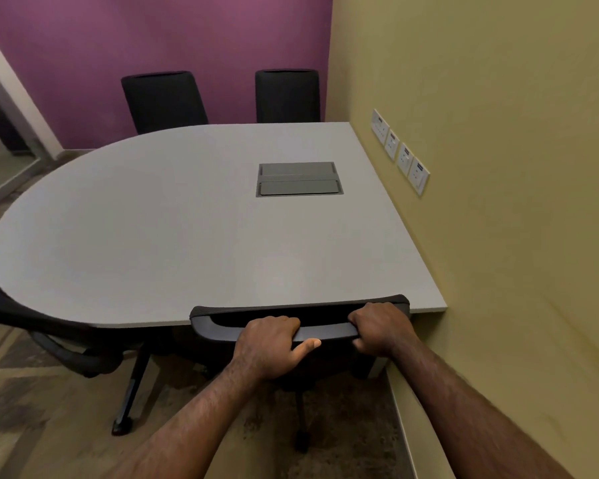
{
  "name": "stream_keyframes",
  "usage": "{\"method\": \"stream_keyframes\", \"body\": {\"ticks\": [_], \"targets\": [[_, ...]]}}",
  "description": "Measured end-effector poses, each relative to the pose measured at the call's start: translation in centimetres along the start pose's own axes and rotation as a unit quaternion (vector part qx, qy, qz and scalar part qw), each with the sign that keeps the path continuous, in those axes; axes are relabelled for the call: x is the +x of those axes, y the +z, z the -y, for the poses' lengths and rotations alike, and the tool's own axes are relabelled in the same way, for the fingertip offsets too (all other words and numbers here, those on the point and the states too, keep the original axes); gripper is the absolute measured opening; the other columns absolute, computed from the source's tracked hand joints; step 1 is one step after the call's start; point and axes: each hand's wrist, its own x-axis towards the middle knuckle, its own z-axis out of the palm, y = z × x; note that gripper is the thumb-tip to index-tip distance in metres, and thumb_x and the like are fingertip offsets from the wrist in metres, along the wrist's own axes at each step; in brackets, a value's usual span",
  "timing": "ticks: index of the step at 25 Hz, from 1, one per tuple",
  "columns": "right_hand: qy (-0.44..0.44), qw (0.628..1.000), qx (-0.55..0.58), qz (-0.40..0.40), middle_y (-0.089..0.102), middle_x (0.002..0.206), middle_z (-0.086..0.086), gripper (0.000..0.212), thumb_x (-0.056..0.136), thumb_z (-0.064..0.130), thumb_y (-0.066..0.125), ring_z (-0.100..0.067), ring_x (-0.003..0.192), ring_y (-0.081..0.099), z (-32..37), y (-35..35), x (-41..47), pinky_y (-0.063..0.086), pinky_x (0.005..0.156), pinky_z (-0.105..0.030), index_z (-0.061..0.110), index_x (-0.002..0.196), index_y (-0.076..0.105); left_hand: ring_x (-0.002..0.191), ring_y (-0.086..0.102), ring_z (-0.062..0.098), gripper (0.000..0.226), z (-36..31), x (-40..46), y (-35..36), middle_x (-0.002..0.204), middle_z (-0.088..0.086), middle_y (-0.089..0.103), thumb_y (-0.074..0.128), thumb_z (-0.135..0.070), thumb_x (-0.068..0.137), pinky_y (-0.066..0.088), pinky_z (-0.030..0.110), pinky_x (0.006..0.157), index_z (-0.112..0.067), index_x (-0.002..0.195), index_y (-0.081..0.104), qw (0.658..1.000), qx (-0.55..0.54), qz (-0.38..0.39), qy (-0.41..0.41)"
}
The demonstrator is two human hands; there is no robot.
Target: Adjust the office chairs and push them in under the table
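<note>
A black office chair (215,323) stands right in front of me, its backrest top touching the near edge of the grey table (146,229). My left hand (274,344) grips the top bar of the backrest near its middle. My right hand (377,326) grips the same bar at its right end. The seat is hidden below the tabletop. Another black chair (42,333) sits at the lower left, angled, partly out from the table. Two black chairs (163,100) (287,95) stand at the far side, their backs against the table edge.
A grey cable box lid (298,179) is set into the tabletop. The olive wall (498,167) runs close along the right, with several sockets (400,150). A purple wall is behind the far chairs. A glass door (0,150) is at the left.
</note>
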Motion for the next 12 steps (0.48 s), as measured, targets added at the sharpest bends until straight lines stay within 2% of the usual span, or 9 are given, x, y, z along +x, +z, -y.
{"method": "stream_keyframes", "body": {"ticks": [5, 9, 12], "targets": [[-0.010, 1.000, 0.014, -0.003, 0.042, 0.058, 0.007, 0.019, 0.069, 0.036, 0.054, -0.018, 0.058, 0.046, -0.3, -0.2, 0.4, 0.034, 0.056, -0.029, 0.026, 0.063, 0.041, 0.065, 0.047, 0.010, 0.058, 0.4, 0.7, 0.1, 0.073, -0.011, 0.052, 0.018, -0.082, 0.082, 0.032, 0.032, 0.060, -0.031, 0.077, 0.044, 1.000, 0.001, 0.018, -0.008], [-0.019, 1.000, 0.021, -0.014, 0.059, 0.070, 0.002, 0.014, 0.068, 0.038, 0.052, -0.024, 0.070, 0.061, 0.0, -0.1, 0.7, 0.034, 0.058, -0.030, 0.025, 0.070, 0.047, 0.066, 0.047, 0.011, 0.059, 0.9, 1.0, 0.1, 0.075, -0.011, 0.054, 0.019, -0.084, 0.080, 0.030, 0.031, 0.061, -0.030, 0.076, 0.044, 1.000, -0.002, 0.017, -0.012], [-0.016, 0.999, 0.026, -0.016, 0.066, 0.076, 0.000, 0.014, 0.068, 0.038, 0.051, -0.024, 0.072, 0.062, -0.2, -0.3, 0.7, 0.036, 0.058, -0.030, 0.025, 0.072, 0.049, 0.068, 0.049, 0.011, 0.060, 1.0, 1.1, -0.1, 0.076, -0.010, 0.055, 0.019, -0.084, 0.079, 0.031, 0.032, 0.063, -0.030, 0.077, 0.045, 0.999, -0.005, 0.021, -0.024]]}}
